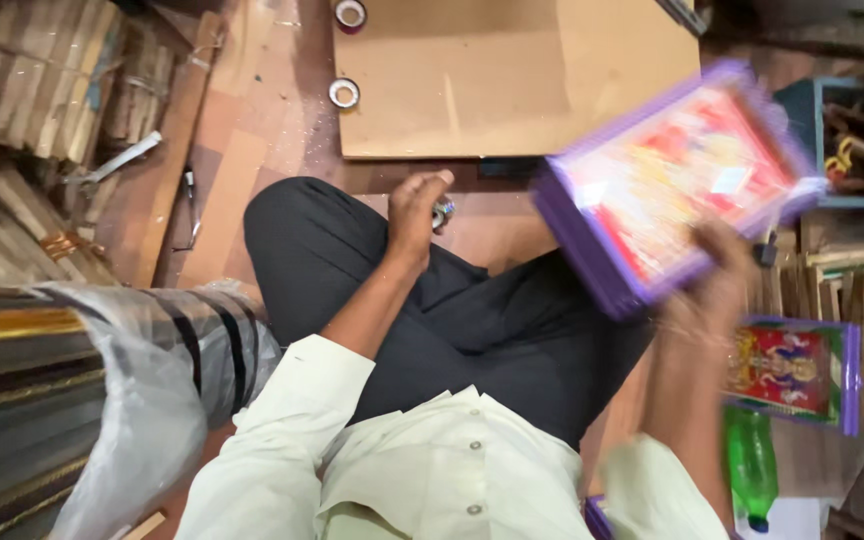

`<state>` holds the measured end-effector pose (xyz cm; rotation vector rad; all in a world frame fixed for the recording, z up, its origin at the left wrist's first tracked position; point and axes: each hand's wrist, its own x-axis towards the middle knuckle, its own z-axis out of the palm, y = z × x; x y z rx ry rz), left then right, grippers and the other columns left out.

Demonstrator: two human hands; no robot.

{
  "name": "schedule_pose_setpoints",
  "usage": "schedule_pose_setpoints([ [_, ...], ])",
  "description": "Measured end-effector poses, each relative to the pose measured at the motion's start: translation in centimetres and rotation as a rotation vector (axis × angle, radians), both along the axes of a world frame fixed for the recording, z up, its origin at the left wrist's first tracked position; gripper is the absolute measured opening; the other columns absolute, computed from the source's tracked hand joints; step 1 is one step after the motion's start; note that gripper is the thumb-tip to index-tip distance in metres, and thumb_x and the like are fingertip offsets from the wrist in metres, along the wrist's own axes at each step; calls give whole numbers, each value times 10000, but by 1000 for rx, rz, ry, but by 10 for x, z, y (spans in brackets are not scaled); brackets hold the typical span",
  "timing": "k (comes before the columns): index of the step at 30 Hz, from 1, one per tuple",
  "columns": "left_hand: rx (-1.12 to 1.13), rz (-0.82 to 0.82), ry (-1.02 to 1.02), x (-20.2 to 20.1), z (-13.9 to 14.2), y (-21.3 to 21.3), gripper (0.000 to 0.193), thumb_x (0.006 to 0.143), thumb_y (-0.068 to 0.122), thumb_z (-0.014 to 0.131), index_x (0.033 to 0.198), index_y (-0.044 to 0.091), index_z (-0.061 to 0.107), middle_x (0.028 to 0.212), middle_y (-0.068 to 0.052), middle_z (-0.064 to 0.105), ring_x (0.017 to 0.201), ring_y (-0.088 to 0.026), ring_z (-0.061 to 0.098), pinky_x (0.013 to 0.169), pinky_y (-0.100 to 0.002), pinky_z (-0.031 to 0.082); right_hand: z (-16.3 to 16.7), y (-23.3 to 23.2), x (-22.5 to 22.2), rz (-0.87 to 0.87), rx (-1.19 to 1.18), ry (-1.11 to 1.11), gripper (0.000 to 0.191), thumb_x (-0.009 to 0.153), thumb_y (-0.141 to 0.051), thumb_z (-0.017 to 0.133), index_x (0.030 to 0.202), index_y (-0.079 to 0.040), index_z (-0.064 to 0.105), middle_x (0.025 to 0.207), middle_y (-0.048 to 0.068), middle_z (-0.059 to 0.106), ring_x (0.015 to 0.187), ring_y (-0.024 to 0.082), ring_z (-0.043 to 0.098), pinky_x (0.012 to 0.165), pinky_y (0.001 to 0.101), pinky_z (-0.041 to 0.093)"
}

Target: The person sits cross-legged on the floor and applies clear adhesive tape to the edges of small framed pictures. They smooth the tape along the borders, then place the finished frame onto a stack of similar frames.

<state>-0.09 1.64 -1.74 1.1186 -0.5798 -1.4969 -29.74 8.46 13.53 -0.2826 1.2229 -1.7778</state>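
My right hand [717, 285] grips a purple-framed picture [672, 180] by its lower edge, holding it tilted and blurred above my right knee. My left hand [414, 210] is loosely curled over a small shiny object [442, 214] by my left knee; whether it grasps it, I cannot tell. A cardboard sheet [512, 75] lies ahead.

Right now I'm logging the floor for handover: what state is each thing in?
Purple-framed picture: lifted, tilted, blurred, held by right hand.
Left hand: fingers curled by a small shiny object; grip unclear.
Second purple-framed picture: lying at the right.
Tape rolls: flat on floor.
Green bottle: capped.
Cardboard sheet: lying flat.
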Motion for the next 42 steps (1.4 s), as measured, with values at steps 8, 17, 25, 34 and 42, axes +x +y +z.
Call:
schedule_pose_setpoints([
  [8,-83,88,-47,16,25,10,427,951,340,712,1201,-6,720,874,40,684,691,-33,558,578,-213,449,-114,-139,147,77,-53,-281,220,827,56,730,1033,67,654,918,155,669,851,294,676,874,436,604],
  [17,-12,163,-224,24,21,-14,450,907,383,715,1152,6,741,851,7,746,694,-30,637,603,-203,504,-132,-138,201,-18,-64,-154,213,869,-59,777,1020,35,662,894,88,666,835,223,665,801,385,590],
  [25,124,15,-154,18,14,-28,437,847,427,748,1060,46,753,672,18,625,450,-62,488,380,-253,366,-146,-146,165,250,-7,-217,267,880,-166,775,1078,-21,670,933,73,685,874,218,684,820,406,609],
  [34,-132,-45,-42,15,4,-11,777,887,195,607,1579,27,295,888,-56,623,706,-101,554,574,-244,462,-137,-89,114,342,162,-20,286,933,-233,723,1121,-26,663,952,30,681,857,163,648,716,311,539],
  [42,-548,-284,-84,2,3,7,897,976,7,743,1677,128,196,1162,-61,602,1109,-141,574,1050,-303,481,-112,-50,122,638,43,89,300,939,-131,679,1176,53,693,1070,139,749,1005,216,722,873,329,580],
])
